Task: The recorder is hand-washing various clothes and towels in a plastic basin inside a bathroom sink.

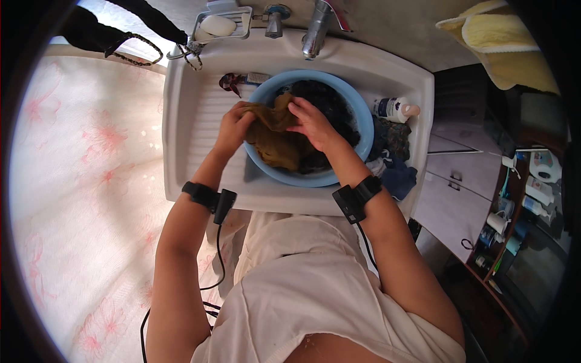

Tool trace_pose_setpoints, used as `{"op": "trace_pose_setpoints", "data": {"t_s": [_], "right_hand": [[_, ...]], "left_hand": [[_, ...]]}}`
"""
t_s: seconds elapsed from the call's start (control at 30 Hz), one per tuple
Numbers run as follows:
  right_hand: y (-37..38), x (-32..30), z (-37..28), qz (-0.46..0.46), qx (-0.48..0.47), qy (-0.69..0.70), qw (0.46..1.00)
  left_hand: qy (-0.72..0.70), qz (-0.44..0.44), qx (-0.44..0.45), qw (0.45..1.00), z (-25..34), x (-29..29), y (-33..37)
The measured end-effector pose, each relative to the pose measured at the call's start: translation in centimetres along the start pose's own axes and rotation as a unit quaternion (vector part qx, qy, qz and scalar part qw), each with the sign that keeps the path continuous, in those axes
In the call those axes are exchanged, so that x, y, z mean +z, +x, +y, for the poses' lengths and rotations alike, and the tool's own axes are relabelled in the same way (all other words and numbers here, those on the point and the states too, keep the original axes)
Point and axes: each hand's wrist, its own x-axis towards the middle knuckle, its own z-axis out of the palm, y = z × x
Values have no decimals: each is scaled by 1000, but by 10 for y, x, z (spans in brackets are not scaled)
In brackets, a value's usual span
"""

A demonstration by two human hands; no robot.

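Observation:
Over a round blue basin (367, 115), both hands grip a wet mustard-brown cloth (272, 142). My left hand (234, 126) pinches its upper left part near the basin's left rim. Fingers of my right hand (313, 123) close on its upper right part, above the middle of the basin. Between the hands the fabric is bunched, and its lower part hangs into the basin. Dark wet cloth (334, 106) lies in water behind and to the right of it. The garment's full shape cannot be made out.
The basin stands in a white sink (187, 139) with a ribbed left side. A brush (256, 78) lies behind it. To the right are a white bottle (392, 109) and dark blue cloths (399, 178). A faucet (316, 36) and soap dish (219, 25) sit at the back.

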Motion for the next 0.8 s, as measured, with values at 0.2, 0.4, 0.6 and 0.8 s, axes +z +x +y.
{"op": "trace_pose_setpoints", "data": {"t_s": [0.2, 0.4, 0.6, 0.8], "right_hand": [[1, -67, 51, 179, -15, -473, 863], [-9, -62, 66, 145, -189, -832, 500], [-6, -63, 17, 107, -101, -576, 804], [-37, -43, -67, 59, -133, -119, 982]], "left_hand": [[21, 6, -55, 998, -18, -35, -22], [90, 36, -29, 995, -35, -58, -37], [179, -5, 35, 983, -22, -49, -32], [307, 13, 151, 940, -32, -24, -11]]}}
